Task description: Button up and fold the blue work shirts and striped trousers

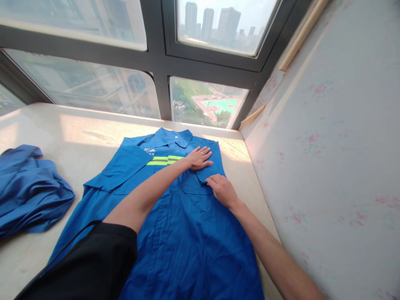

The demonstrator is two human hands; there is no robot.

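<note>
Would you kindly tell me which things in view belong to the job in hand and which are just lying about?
In use:
- blue shirt, spread out
- left hand, flat on it
- right hand, at a sleeve's edge

Lying about, apparently:
- crumpled blue cloth, apart from both hands

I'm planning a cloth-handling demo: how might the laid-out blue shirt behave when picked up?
The blue shirt is probably floppy: a sleeve lies folded flat across its front. It would likely crease further if lifted by one edge, since its lower front shows wrinkles.
</note>
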